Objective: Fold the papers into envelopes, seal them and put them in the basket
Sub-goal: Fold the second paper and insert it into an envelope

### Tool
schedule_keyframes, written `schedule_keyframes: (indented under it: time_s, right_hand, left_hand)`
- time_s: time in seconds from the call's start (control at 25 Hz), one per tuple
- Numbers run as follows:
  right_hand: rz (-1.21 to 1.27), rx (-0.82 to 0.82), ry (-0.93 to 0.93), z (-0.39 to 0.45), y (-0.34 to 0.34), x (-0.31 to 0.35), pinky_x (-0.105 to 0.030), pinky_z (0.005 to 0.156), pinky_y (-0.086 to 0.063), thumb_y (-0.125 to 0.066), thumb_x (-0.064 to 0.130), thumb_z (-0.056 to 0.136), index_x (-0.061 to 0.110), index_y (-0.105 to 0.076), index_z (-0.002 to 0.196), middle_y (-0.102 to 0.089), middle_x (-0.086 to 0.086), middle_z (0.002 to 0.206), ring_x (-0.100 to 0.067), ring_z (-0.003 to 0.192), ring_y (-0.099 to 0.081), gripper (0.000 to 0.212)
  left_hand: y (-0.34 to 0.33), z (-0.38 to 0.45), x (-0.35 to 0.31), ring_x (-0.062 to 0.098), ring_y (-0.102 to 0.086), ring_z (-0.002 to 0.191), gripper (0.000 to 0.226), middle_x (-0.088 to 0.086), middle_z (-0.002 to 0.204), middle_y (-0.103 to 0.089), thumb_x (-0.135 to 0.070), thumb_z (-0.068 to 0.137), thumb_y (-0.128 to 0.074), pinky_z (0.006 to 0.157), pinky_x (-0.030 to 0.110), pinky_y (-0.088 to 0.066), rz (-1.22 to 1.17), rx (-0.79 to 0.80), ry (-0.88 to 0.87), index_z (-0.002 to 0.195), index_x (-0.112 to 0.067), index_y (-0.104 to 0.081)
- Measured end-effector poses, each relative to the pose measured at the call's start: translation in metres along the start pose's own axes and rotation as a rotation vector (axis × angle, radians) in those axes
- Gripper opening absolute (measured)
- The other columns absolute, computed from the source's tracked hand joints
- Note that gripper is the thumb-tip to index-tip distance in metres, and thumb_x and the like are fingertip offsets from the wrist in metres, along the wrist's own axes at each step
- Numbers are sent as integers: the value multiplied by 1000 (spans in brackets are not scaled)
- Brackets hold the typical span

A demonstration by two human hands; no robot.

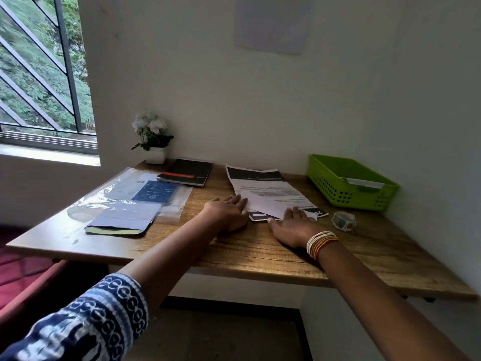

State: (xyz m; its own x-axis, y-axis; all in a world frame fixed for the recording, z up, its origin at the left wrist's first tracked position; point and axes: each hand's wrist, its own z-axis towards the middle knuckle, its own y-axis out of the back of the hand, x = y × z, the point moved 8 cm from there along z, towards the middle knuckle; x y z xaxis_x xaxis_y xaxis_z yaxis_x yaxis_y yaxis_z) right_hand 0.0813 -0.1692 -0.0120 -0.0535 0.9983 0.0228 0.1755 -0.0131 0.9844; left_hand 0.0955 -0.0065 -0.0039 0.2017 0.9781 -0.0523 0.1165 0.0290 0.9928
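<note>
Paper [270, 194], printed and partly folded, is lying at the centre of the frame on the wooden surface [260, 254]. Left hand [226, 212] is resting at its left edge, fingers [238, 200] straight and touching the sheet. Right hand [292, 226] is lying flat at its lower corner, fingertips on the paper. Green basket [351, 182] is sitting at right, a tape roll [343, 220] just below it.

A small white pot of white flowers [153, 140] stands at the far left corner of the wooden table [260, 254], by the wall. Just beside it lies a black notebook with a red strip [188, 172]. A barred window [44, 74] shows greenery outside.
</note>
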Motion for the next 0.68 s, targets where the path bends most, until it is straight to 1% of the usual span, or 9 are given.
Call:
schedule_keyframes:
  time_s: [0.08, 0.16, 0.2, 0.28, 0.36, 0.4, 0.48, 0.56, 0.68]
  right_hand:
    - [19, -5, -19, -3, 0, -1, -43, 119, -3, -13, 56, 97, 6, 3, 152, 9, -14, 161, -29, 149, 3, 76]
    - [47, -27, -31, -3, 4, 0, -43, 119, -10, -18, 47, 98, 4, -6, 152, 0, -17, 161, -30, 149, -6, 70]
    - [53, -57, -32, -5, 10, 1, -43, 117, -18, -24, 42, 98, 4, -16, 151, -11, -19, 159, -32, 146, -16, 66]
    - [31, -165, 4, -12, 23, 9, -41, 105, -35, -36, 30, 94, 6, -40, 138, -41, -18, 145, -33, 131, -42, 51]
    - [45, -265, 64, -22, 36, 27, -39, 94, -42, -42, 25, 92, 8, -50, 127, -55, -14, 130, -31, 117, -52, 40]
    - [84, -285, 101, -26, 39, 40, -38, 91, -42, -43, 25, 93, 9, -51, 126, -57, -12, 126, -30, 113, -54, 37]
    - [173, -258, 201, -30, 37, 73, -37, 87, -44, -43, 30, 94, 11, -53, 124, -59, -11, 123, -28, 108, -56, 37]
    - [242, -227, 319, -33, 34, 108, -37, 90, -47, -47, 32, 90, 12, -55, 123, -60, -11, 124, -28, 108, -57, 40]
    - [285, -293, 456, -44, 33, 152, -40, 94, -48, -51, 32, 87, 13, -59, 121, -61, -12, 123, -29, 110, -57, 39]
  left_hand:
    - [1, -1, -1, 17, -2, 148, 57, -1, 160, 3, -45, 100, -18, 119, 43, -6, 0, -4, 11, 152, -26, -1]
    - [3, -6, -3, 19, -4, 148, 58, 2, 161, 0, -45, 100, -18, 119, 43, -7, 15, -19, 14, 152, -23, -3]
    - [6, -10, -3, 20, -8, 148, 59, 4, 161, -5, -45, 100, -18, 119, 43, -9, 32, -37, 5, 152, -20, -7]
    - [13, -23, 3, 24, -21, 145, 58, 8, 158, -20, -45, 100, -22, 118, 45, -14, 64, -104, -24, 150, -16, -20]
    - [19, -36, 22, 24, -33, 140, 54, 6, 153, -33, -45, 99, -30, 116, 46, -21, 80, -191, -46, 145, -17, -33]
    - [22, -43, 35, 23, -35, 138, 52, 5, 151, -37, -45, 98, -33, 115, 46, -23, 85, -228, -51, 142, -19, -37]
    - [24, -56, 64, 22, -37, 137, 48, 3, 150, -39, -41, 97, -39, 115, 47, -25, 44, -277, -41, 141, -21, -40]
    - [24, -74, 93, 20, -38, 137, 47, 1, 149, -41, -37, 96, -46, 115, 47, -24, -46, -316, -1, 141, -24, -40]
    - [22, -103, 139, 21, -44, 132, 49, 0, 143, -48, -40, 89, -56, 112, 45, -32, -193, -377, 79, 136, -28, -47]
